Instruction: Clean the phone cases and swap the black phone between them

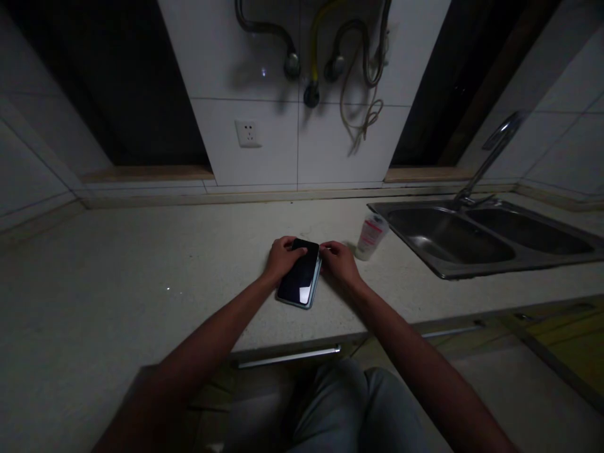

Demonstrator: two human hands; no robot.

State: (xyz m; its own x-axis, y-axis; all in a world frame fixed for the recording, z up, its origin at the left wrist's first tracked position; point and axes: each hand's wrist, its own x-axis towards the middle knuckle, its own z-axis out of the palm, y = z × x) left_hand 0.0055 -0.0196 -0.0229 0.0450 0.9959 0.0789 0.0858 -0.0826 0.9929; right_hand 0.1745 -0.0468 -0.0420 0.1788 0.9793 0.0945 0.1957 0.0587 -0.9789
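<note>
A smartphone point(299, 274) with a dark screen lies tilted on the countertop, a bright reflection near its lower end. Along its right and lower sides shows the pale blue edge of what looks like a phone case point(316, 277). My left hand point(281, 257) grips the phone's upper left side, its thumb laid across the screen and the other fingers partly hidden. At the upper right corner, my right hand point(340, 261) has its fingers pinched together against the edge of the case. Just right of that hand stands a clear plastic cup point(371, 236) with red print, leaning slightly.
A double steel sink point(441, 267) with a tall faucet point(491, 154) is set into the counter point(141, 251) at right. Pipes and a loose cord point(365, 123) hang on the tiled wall above a socket point(248, 134). Drawer handles point(289, 357) run below the front edge.
</note>
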